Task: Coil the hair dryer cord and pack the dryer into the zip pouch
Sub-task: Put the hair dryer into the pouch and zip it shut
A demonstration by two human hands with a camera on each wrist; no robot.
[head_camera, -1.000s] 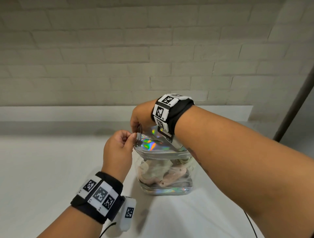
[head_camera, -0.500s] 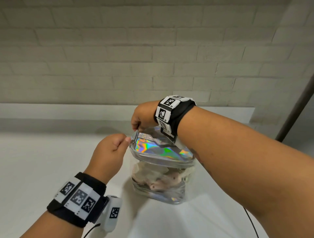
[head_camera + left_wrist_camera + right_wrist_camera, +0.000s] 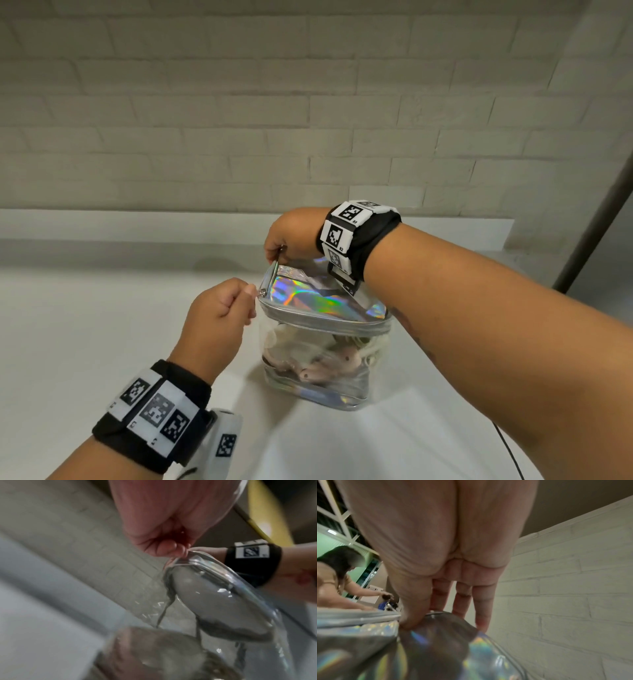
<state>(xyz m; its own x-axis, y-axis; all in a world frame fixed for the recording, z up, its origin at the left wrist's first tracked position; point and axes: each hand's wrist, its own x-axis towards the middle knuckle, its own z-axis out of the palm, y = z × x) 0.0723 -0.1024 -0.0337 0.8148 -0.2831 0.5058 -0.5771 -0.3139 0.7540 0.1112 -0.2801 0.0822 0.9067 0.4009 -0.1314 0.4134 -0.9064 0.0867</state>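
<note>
Left hand [image 3: 219, 317] lower now, pinching pouch [image 3: 322, 305] corner; right hand [image 3: 291, 236] likewise

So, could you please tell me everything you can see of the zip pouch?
The zip pouch stands upright on the white table. Its walls are clear plastic, its lid and base shiny rainbow foil with silver trim. The pale dryer and cord show inside. The left hand pinches its near-left corner at the zip; the right hand grips the far edge.
</note>
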